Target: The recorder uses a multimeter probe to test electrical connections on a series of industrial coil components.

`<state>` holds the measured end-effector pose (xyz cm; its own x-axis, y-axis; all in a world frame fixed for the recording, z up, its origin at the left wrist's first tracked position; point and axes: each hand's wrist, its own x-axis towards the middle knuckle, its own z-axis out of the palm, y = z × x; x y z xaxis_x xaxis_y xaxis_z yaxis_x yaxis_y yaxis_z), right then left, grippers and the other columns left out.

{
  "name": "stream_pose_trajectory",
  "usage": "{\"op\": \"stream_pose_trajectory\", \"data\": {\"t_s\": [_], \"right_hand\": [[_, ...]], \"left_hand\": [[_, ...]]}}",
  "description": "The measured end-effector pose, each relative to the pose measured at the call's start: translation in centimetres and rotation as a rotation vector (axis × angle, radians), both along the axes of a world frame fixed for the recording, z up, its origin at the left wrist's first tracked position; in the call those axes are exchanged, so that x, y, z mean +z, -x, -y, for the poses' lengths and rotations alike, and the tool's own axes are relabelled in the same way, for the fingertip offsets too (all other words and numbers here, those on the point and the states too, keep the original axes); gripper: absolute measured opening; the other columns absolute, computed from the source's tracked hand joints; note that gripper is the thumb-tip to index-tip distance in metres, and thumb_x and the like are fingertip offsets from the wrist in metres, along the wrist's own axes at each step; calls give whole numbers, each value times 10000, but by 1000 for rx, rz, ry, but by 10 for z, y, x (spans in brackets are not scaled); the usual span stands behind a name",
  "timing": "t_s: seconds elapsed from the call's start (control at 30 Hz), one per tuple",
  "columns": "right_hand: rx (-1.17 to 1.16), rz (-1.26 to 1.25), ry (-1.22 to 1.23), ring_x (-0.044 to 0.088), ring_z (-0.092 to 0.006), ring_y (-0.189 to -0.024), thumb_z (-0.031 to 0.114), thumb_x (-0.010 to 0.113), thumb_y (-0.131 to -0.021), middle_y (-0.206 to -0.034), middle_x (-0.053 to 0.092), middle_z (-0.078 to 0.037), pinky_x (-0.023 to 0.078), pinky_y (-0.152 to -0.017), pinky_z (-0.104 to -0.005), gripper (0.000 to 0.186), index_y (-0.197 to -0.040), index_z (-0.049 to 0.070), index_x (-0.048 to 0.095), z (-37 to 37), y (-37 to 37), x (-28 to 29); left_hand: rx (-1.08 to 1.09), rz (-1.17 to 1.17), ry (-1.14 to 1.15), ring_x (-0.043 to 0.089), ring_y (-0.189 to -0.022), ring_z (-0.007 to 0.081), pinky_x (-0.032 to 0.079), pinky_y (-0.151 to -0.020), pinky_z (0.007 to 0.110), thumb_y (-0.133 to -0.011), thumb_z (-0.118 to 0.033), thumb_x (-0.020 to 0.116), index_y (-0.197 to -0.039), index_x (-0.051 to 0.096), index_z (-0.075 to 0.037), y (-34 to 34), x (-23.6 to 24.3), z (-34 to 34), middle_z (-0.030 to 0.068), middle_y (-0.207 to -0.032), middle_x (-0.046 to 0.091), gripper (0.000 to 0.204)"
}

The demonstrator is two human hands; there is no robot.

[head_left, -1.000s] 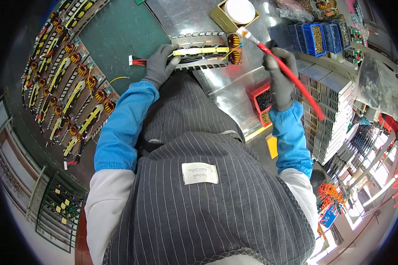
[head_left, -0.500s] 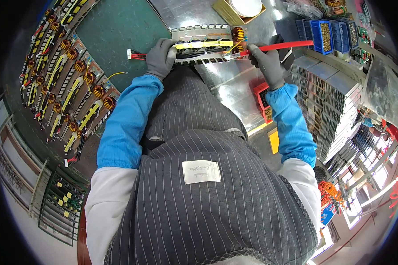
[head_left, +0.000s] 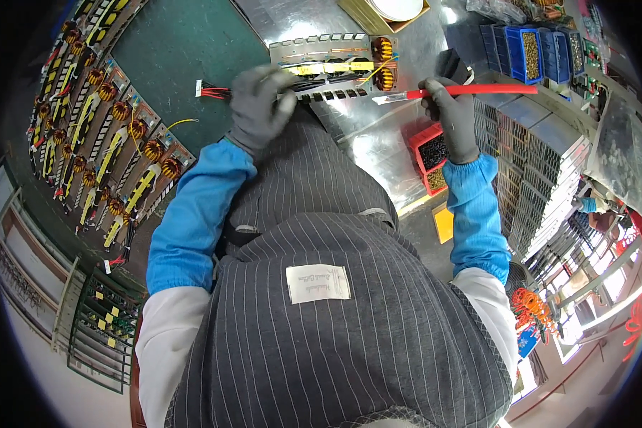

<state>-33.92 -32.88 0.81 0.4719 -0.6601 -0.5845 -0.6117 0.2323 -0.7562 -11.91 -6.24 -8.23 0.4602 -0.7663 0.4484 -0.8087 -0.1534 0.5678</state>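
At the metal bench we note a red bin of small parts, seemingly fasteners; right hand grips red-handled brush; left hand blurred, grip unclear.

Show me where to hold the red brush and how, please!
Probably hold the brush by its red handle, a little behind the pale tip, pinching it from the near right side. The handle is long and thin, and the tip points left toward the board, so your fingers stay clear of it. The right hand grips it that way.
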Motion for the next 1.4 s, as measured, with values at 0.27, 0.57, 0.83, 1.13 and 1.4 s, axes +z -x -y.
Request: {"op": "stream_pose_trajectory", "data": {"t_s": [0.27, 0.57, 0.83, 1.13, 1.4], "right_hand": [[-54, 54, 56, 558, -59, -601, 210, 656, -983, -743, 660, -14, 400, -543, -207, 227, -1020, 1, 737, -12, 21, 17], [-30, 100, 40, 548, -58, -614, 209, 670, -982, -752, 652, -12, 404, -553, -213, 224, -1032, 1, 736, -10, 27, 7], [61, 94, 102, 562, -100, -584, 262, 714, -943, -696, 641, -16, 437, -544, -272, 291, -908, -25, 739, -4, -6, -44], [83, 6, 67, 587, -91, -576, 267, 739, -928, -698, 666, -29, 465, -537, -261, 289, -895, -20, 749, 0, -22, -57], [346, -15, 129, 562, -73, -631, 288, 714, -968, -754, 658, -1, 450, -572, -244, 294, -1014, -1, 741, 4, -34, -58]], "left_hand": [[-284, -226, -546, 713, -790, 313, 555, -665, 472, -952, -332, 591, -1376, 563, -131, 75, -29, 46, 131, -1032, 693, 470], [-342, -197, -743, 711, -766, 313, 548, -645, 479, -955, -342, 580, -1355, 593, -117, 84, -24, 56, 116, -868, 715, 459], [-247, -361, -254, 697, -814, 327, 541, -715, 458, -949, -257, 625, -1203, 685, -127, 49, 9, 10, 96, -912, 696, 292], [214, -198, -128, 624, -1069, 333, 475, -918, 450, -972, -236, 617, -1216, 664, -84, -19, -33, -27, 147, -1137, 651, 292], [267, -162, -192, 611, -1096, 352, 446, -939, 485, -1010, -333, 501, -1235, 659, -99, -25, -86, -35, 141, -1148, 653, 361]]}}
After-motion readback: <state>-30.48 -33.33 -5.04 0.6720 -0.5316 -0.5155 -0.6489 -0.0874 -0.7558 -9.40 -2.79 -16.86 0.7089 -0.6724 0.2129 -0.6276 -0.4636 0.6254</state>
